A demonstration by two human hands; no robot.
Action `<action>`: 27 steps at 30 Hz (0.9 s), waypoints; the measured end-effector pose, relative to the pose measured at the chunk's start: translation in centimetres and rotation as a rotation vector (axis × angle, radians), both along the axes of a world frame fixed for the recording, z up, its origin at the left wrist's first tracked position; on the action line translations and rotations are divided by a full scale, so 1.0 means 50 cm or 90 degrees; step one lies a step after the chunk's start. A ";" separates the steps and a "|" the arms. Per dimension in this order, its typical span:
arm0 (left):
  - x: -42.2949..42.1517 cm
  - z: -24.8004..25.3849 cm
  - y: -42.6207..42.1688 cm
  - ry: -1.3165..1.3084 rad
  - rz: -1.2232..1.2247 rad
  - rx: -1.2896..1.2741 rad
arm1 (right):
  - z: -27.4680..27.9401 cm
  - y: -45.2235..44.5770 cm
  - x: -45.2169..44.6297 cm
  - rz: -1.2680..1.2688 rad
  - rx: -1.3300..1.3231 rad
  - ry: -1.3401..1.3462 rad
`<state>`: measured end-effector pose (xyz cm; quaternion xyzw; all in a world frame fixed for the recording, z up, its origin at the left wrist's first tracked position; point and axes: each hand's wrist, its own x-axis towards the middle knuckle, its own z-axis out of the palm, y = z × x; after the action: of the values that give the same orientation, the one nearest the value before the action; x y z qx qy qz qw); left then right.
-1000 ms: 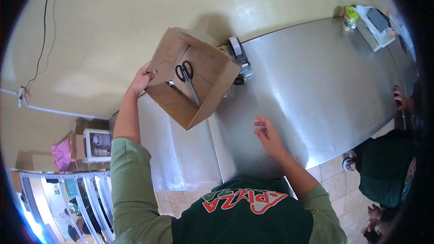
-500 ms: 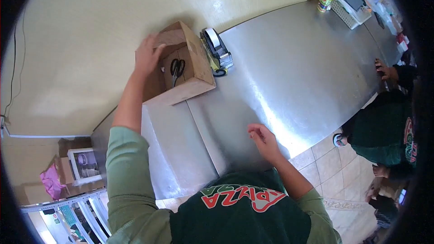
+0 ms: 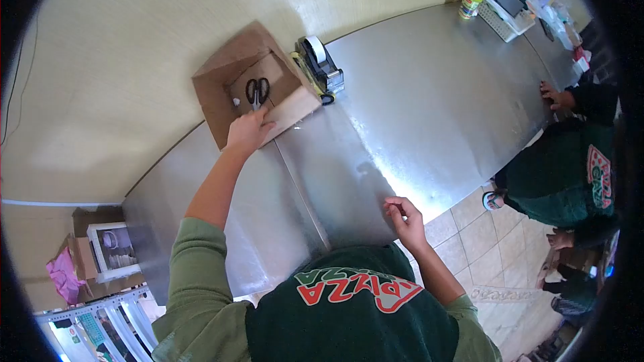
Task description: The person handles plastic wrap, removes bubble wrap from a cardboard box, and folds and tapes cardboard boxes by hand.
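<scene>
Noted nearest, at bottom centre: dark green apron [image 3: 335,328] with red lettering. Right hand [image 3: 406,220] just right of centre in the lower half, by the near edge of the metal surface [image 3: 416,80]: half open, fingers loosely curled, empty as far as visible.

Left hand [image 3: 247,132] left of centre in the upper half, at the near side of an open cardboard box [image 3: 294,110]: thumb spread from the fingers, fingers extended toward the scissors [image 3: 256,101]. Unable to tell whether gripping scissors, rim or neither, owing to overlap in this view.

Black-handled scissors located inside the box, handle loops toward the top of the frame, blades largely hidden by the left hand. Small white scrap [image 3: 236,102] also inside, left of the scissors. Black tape dispenser [image 3: 329,75] with white roll just right of the box; contact not determinable.

At right edge of frame: another person's hand [image 3: 554,97] at the far end of the surface. At upper right: yellow-green can [image 3: 470,4] beside a white basket [image 3: 498,25] bearing a dark flat item [image 3: 508,1].
</scene>
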<state>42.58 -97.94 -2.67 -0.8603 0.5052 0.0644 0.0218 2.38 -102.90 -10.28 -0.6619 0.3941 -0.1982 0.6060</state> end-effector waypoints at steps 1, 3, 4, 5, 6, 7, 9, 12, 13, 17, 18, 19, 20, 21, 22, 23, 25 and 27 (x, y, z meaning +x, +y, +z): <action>-0.003 -0.003 -0.012 -0.002 -0.008 0.000 | 0.011 0.006 0.009 0.007 -0.016 0.002; -0.015 0.005 -0.035 -0.008 -0.020 0.002 | 0.014 0.018 0.020 0.021 -0.026 0.003; -0.012 0.006 -0.041 -0.009 -0.040 0.016 | 0.007 0.025 0.024 0.028 -0.018 0.003; -0.008 0.007 -0.049 -0.009 -0.060 0.032 | 0.004 0.034 0.027 0.034 -0.010 0.004; -0.004 0.007 -0.057 -0.008 -0.080 0.048 | 0.004 0.041 0.030 0.044 -0.031 0.007; 0.003 0.008 -0.062 -0.015 -0.093 0.052 | 0.004 0.047 0.032 0.055 -0.051 0.012; 0.014 0.015 -0.058 -0.022 -0.111 0.066 | 0.005 0.065 0.032 0.090 -0.077 0.026; 0.009 0.015 -0.058 0.008 -0.097 0.034 | 0.018 0.078 0.040 0.164 -0.120 0.047; 0.004 0.014 -0.051 0.028 -0.085 0.021 | 0.028 0.086 0.043 0.183 -0.134 0.054; 0.001 0.012 0.010 0.011 -0.167 -0.473 | 0.078 0.135 0.053 0.255 -0.125 0.079; -0.002 0.017 0.038 0.042 -0.119 -0.565 | 0.081 0.146 0.054 0.283 -0.114 0.077; -0.011 0.020 0.068 0.077 -0.071 -0.659 | 0.085 0.156 0.051 0.311 -0.103 0.079; -0.023 0.012 0.112 0.048 -0.004 -0.682 | 0.089 0.165 0.045 0.338 -0.093 0.083; -0.029 -0.010 0.160 0.070 0.058 -0.648 | 0.089 0.173 0.039 0.352 -0.072 0.080; -0.034 -0.038 0.204 0.091 0.120 -0.614 | 0.085 0.180 0.034 0.367 -0.051 0.077; -0.044 -0.061 0.237 0.161 0.194 -0.612 | 0.084 0.186 0.032 0.381 -0.031 0.073; -0.042 -0.088 0.269 0.251 0.318 -0.623 | 0.097 0.186 0.032 0.392 -0.025 0.119; -0.036 -0.098 0.280 0.294 0.422 -0.644 | 0.109 0.179 0.027 0.379 -0.069 0.129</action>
<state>40.77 -83.92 -7.56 -0.8387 0.1723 0.0053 -0.5166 3.73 -93.93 -4.81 -0.7959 0.2300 0.0339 0.5590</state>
